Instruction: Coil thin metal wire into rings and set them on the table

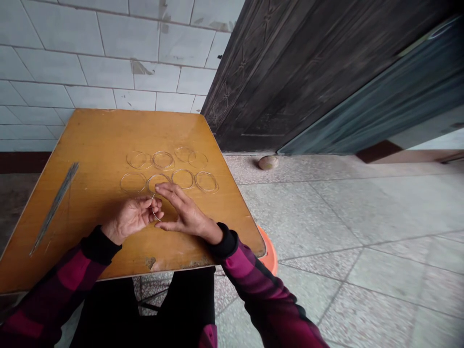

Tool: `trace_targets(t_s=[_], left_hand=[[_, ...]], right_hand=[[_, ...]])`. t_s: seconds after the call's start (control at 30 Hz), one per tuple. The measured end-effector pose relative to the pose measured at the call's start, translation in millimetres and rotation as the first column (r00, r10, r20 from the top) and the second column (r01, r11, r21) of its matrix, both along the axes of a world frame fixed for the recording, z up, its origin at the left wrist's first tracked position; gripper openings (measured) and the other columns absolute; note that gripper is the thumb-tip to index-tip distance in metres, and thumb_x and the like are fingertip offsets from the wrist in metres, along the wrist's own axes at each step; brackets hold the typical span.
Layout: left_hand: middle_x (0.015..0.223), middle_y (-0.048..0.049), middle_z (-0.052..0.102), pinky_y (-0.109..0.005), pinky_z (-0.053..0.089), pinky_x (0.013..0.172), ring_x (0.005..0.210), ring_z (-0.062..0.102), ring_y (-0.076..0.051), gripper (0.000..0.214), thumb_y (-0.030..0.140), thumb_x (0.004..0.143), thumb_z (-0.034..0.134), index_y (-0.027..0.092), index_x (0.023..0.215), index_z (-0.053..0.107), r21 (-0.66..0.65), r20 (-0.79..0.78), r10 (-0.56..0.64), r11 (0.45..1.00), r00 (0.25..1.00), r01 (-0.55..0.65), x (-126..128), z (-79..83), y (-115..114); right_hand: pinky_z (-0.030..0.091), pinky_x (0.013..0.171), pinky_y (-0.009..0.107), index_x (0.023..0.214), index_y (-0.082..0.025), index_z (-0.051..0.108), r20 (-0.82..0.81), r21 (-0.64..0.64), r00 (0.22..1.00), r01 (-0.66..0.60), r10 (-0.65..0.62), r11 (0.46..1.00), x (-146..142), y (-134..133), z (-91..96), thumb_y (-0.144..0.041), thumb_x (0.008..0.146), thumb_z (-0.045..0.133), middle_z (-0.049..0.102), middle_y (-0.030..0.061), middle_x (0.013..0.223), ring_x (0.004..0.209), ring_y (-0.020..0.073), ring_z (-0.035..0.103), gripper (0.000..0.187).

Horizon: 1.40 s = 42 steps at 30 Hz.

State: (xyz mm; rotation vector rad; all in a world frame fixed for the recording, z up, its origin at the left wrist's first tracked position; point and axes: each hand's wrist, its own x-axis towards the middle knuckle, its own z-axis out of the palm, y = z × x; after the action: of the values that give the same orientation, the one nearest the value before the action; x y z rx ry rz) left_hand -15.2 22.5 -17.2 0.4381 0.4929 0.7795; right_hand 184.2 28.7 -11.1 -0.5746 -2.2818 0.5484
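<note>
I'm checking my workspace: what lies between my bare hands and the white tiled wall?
The head view shows two rough rows of thin, silvery wire rings on the yellow-brown wooden table.

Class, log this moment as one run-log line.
left hand: grip on bent wire | right hand: spread beside it, contact unclear | table: wire rings beyond hands, wire bundle left

Right of wires (54, 209): rings (167, 169), some perhaps overlapping.

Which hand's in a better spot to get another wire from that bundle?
Probably the left hand: it's nearer the wire bundle, though it pinches a curved wire; the right hand is farther.
</note>
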Motion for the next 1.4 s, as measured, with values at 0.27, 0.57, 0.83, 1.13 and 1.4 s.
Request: trace_targets(t_s=[0.27,0.57,0.83,1.13,1.4], left_hand=[[0.075,-0.0023,0.069,-0.023,0.058,0.063,0.068,0.07,-0.015,0.015,0.015,0.07,0.082,0.011,0.07,0.067,0.066,-0.002,0.007,0.998,1.0,-0.007,3.3,-2.9,-3.4],[0.078,-0.0018,0.069,-0.019,0.058,0.063,0.066,0.068,-0.01,0.011,0.012,0.073,0.079,0.011,0.073,0.068,0.066,-0.02,0.135,0.989,0.991,-0.134,2.2,-3.8,-2.7],[0.077,-0.0028,0.07,-0.017,0.058,0.064,0.063,0.066,-0.008,0.009,0.01,0.072,0.079,0.01,0.075,0.07,0.025,-0.022,0.143,0.99,0.99,-0.142,3.2,-3.2,-4.9],[0.077,-0.0033,0.07,-0.017,0.056,0.065,0.067,0.065,-0.009,0.012,0.01,0.069,0.081,0.009,0.076,0.072,0.025,-0.05,0.148,0.989,0.988,-0.147,9.2,-11.6,-8.2],[0.076,-0.0041,0.069,-0.02,0.056,0.067,0.068,0.065,-0.011,0.013,0.011,0.068,0.082,0.009,0.076,0.071,0.008,-0.066,0.067,0.998,0.996,-0.066,8.4,-20.2,-7.3]], right_hand=[[0.047,0.104,0.049,0.144,-0.025,0.039,-0.074,0.013,0.997,0.033,-0.032,0.999,1.3,-1.1,2.5,-0.044,0.085,0.07,0.052,0.0132,0.132,0.124,0.0276,0.051,0.07],[0.037,0.113,0.055,0.155,-0.03,0.015,-0.058,-0.091,0.998,0.003,-0.009,0.996,7.1,5.4,0.9,-0.058,0.07,0.078,0.031,0.0152,0.155,0.143,0.0333,0.033,0.11],[0.032,0.118,0.049,0.156,-0.035,0.009,-0.239,-0.312,0.964,-0.188,0.114,0.931,8.7,11.7,-9.4,-0.056,0.066,0.08,0.023,0.0134,0.161,0.145,0.0298,0.034,0.116],[0.033,0.117,0.05,0.152,-0.034,0.022,-0.342,-0.409,0.928,-0.29,0.15,0.865,1.7,1.5,-7.7,-0.05,0.066,0.084,0.028,0.0141,0.158,0.141,0.0296,0.04,0.107],[0.04,0.115,0.046,0.14,-0.033,0.045,-0.527,-0.458,0.845,-0.37,0.089,0.808,-1.5,1.0,-14.5,-0.041,0.065,0.087,0.051,0.0077,0.139,0.128,0.0249,0.055,0.086]])
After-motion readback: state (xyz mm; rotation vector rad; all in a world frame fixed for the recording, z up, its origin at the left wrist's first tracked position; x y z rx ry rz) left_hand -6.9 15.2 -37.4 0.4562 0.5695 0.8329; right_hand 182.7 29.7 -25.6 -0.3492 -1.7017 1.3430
